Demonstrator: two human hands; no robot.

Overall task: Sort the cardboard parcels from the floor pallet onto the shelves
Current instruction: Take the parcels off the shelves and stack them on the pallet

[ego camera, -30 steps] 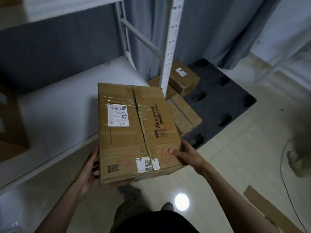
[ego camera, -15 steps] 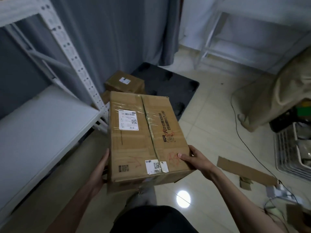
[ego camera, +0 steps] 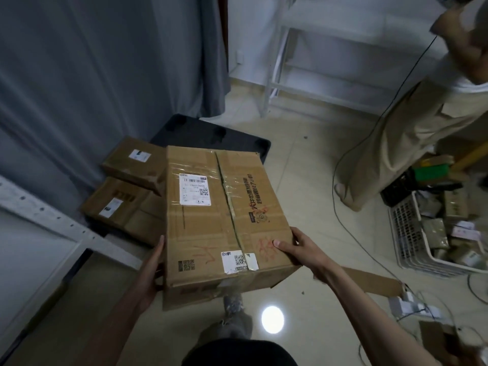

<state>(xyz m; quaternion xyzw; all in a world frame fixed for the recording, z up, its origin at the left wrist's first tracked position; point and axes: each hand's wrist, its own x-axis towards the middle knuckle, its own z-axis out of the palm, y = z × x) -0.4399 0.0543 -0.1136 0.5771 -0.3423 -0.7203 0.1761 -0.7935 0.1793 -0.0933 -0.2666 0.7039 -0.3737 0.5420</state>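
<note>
**Box in both hands, view swinging off the shelf**

I am seeing the right hand (ego camera: pixel 303 249) curling round the near right corner of the box (ego camera: pixel 224 215), thumb lying flat on the top face by the red scrawl, the other fingers going under where I cannot see them. The left hand (ego camera: pixel 151 265) is pressing flat against the left side wall, fingers straight and together, more of a clamp than a grasp. The box is riding level in the air in front of the body, over the floor.

Over the last second the view is turning right: the shelf (ego camera: pixel 31 249), which was filling the left half a second ago, is shrinking to a strip at the left edge, and the pallet (ego camera: pixel 211 133) with two more parcels (ego camera: pixel 132 165) is coming to centre. I am reading that as the person turning away from that shelf with the box, perhaps heading for the white rack (ego camera: pixel 303 62) at the far wall.

For room: the perforated shelf post (ego camera: pixel 52 223) is running close on the left, the pallet is lying just ahead, and a second person (ego camera: pixel 412 122), a cable (ego camera: pixel 351 247) and a basket (ego camera: pixel 412 239) are crowding the right. The tiles between are the open lane.
</note>
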